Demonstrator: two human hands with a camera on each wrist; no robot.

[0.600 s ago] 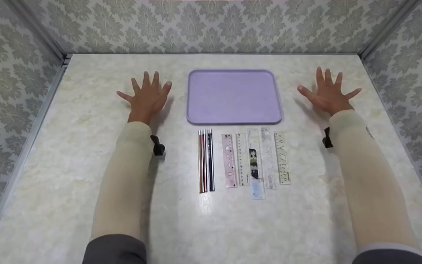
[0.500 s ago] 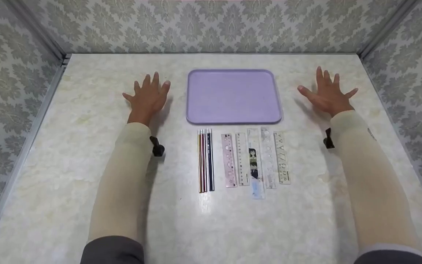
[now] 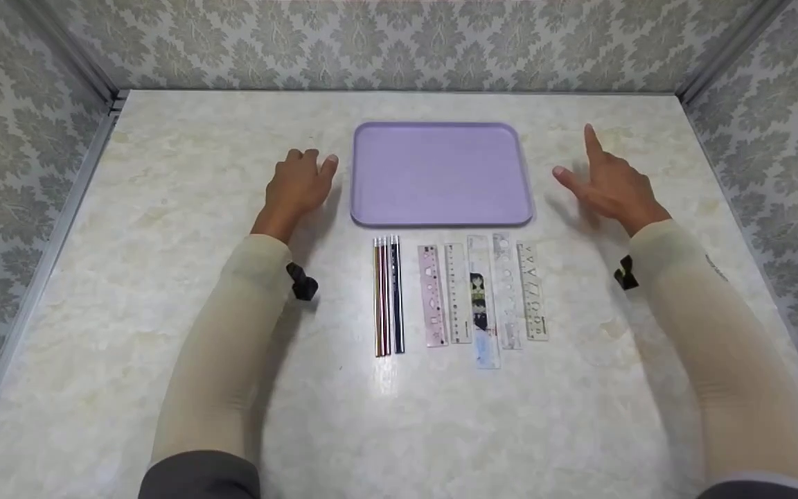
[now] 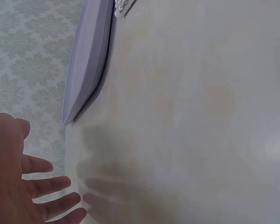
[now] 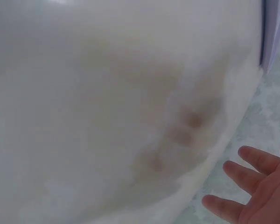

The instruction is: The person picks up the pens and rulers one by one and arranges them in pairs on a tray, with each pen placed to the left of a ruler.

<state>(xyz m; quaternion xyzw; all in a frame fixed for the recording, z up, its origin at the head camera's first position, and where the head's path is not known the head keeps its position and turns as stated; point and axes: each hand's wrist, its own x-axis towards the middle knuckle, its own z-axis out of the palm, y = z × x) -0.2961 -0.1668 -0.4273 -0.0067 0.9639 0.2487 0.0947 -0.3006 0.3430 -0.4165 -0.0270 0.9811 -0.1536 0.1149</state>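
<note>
My left hand (image 3: 298, 181) hovers just left of the purple tray (image 3: 440, 173), its fingers loosely bent and holding nothing. In the left wrist view the fingers of that hand (image 4: 18, 182) are spread. On the tray's other side, my right hand (image 3: 610, 184) is held over the table with thumb and index finger extended, nothing in it; the right wrist view shows that hand's (image 5: 266, 191) fingers apart. Several pencils (image 3: 386, 298) lie side by side in front of the tray. Beside them is a row of rulers: a pink one (image 3: 432, 294), a cartoon-printed one (image 3: 484, 346) and several clear ones (image 3: 533, 291).
The marbled white table (image 3: 399, 436) reaches back to a patterned wall (image 3: 399, 48), with more patterned panels at left and right. A black wrist mount (image 3: 302, 282) sticks out from the left sleeve and another (image 3: 626, 272) from the right.
Both hands were spread wide before. The left fingers have bent and that hand has moved right, towards the tray. On the right hand, the outer fingers have drawn in. The view has tilted slightly.
</note>
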